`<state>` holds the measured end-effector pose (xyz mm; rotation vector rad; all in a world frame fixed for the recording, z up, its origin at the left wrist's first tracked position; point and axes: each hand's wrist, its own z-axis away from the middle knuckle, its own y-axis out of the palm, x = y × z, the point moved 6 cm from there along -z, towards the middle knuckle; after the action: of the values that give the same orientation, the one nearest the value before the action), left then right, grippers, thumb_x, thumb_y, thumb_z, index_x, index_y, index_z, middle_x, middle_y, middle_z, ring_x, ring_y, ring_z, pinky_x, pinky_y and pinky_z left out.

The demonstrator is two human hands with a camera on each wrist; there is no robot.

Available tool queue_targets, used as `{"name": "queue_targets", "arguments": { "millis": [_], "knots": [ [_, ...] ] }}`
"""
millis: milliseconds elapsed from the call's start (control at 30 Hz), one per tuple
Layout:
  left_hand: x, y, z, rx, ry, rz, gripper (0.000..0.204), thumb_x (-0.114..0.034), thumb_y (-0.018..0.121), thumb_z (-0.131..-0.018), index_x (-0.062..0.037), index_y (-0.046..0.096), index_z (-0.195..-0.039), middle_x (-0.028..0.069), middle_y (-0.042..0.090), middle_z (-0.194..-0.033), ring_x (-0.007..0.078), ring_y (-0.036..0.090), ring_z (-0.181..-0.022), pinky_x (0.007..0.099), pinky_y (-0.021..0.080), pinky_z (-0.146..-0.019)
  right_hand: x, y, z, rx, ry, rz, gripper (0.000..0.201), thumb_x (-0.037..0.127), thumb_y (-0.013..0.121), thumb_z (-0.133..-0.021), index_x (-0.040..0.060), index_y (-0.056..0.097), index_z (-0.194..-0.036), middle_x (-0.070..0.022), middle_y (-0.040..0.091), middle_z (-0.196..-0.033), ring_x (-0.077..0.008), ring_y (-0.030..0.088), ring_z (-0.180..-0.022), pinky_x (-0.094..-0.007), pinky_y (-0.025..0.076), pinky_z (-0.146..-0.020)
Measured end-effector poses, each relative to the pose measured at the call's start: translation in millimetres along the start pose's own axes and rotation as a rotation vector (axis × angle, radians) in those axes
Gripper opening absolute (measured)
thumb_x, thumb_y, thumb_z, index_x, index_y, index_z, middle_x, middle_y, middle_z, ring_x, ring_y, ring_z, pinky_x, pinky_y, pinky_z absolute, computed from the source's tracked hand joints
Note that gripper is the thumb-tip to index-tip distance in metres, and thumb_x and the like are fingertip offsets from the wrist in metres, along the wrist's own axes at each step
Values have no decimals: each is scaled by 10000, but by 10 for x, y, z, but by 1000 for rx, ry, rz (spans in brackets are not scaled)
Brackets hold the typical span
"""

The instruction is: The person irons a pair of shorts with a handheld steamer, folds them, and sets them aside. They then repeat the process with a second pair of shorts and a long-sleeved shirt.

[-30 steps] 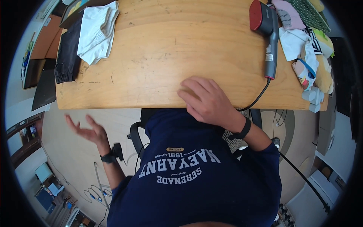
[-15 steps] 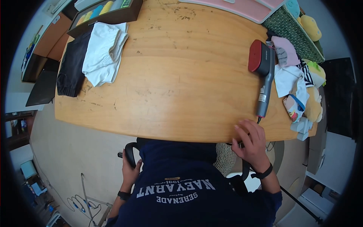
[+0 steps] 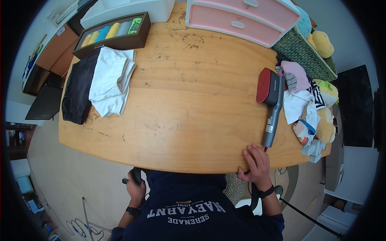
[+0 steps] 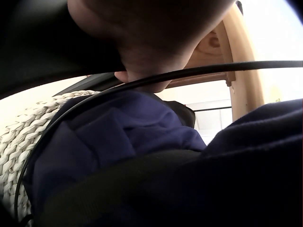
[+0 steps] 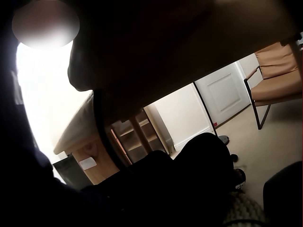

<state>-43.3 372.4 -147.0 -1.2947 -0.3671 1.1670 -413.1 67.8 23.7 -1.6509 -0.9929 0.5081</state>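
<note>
In the head view the right hand (image 3: 258, 168) rests at the table's front edge, fingers spread on the wood, just below the handle end of a grey and red handheld steamer (image 3: 274, 106). The left hand (image 3: 136, 188) grips the black chair armrest (image 3: 137, 176) below the table edge, left of the body. Part of the left hand (image 4: 156, 42) shows close up and dark in the left wrist view, against the black armrest. The right wrist view is mostly dark around the hand.
Folded dark trousers (image 3: 78, 90) and white trousers (image 3: 110, 82) lie at the left. Behind them stands a brown box (image 3: 138, 38) of rolled cloths. Pink drawers (image 3: 237, 25), a green basket (image 3: 307, 54) and crumpled small clothes (image 3: 296, 104) occupy the back and right.
The left hand has come from the open air at the left to the armrest. The right hand has moved right along the table edge. The head view has tilted up, showing more of the table's back.
</note>
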Motion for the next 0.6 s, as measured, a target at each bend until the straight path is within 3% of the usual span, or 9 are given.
{"name": "queue_targets", "arguments": {
  "millis": [200, 267, 467, 600],
  "knots": [
    [-58, -29, -48, -17, 49, 8, 634, -14, 677, -740, -41, 468, -1338, 303, 700, -971, 494, 688, -862, 544, 560, -762, -31, -11, 46, -75, 59, -14, 501, 74, 517, -743, -5, 636, -1223, -209, 631, -1257, -416, 598, -1196, -487, 468, -1035],
    [-43, -23, -24, -30, 49, 25, 632, -11, 672, -739, -36, 469, -1337, 305, 699, -962, 495, 685, -878, 543, 556, -774, -117, -55, 76, -148, 183, -27, 569, 19, 464, -710, -27, 603, -1260, -228, 610, -1290, -416, 559, -1253, -498, 427, -1088],
    [-56, -22, -45, -18, 30, 8, 640, -15, 676, -736, -41, 465, -1340, 305, 695, -940, 496, 683, -874, 536, 555, -773, -269, -133, -47, -237, 462, -36, 674, 8, 467, -691, -48, 538, -1359, -235, 556, -1395, -436, 458, -1377, -500, 331, -1139],
    [-27, -4, -72, 33, 12, 5, 642, -19, 680, -736, -53, 466, -1341, 300, 694, -926, 496, 680, -852, 537, 549, -752, -263, -143, -100, -209, 508, -19, 683, 6, 460, -690, -39, 544, -1366, -215, 551, -1422, -426, 427, -1419, -491, 294, -1150]
  ]
}}
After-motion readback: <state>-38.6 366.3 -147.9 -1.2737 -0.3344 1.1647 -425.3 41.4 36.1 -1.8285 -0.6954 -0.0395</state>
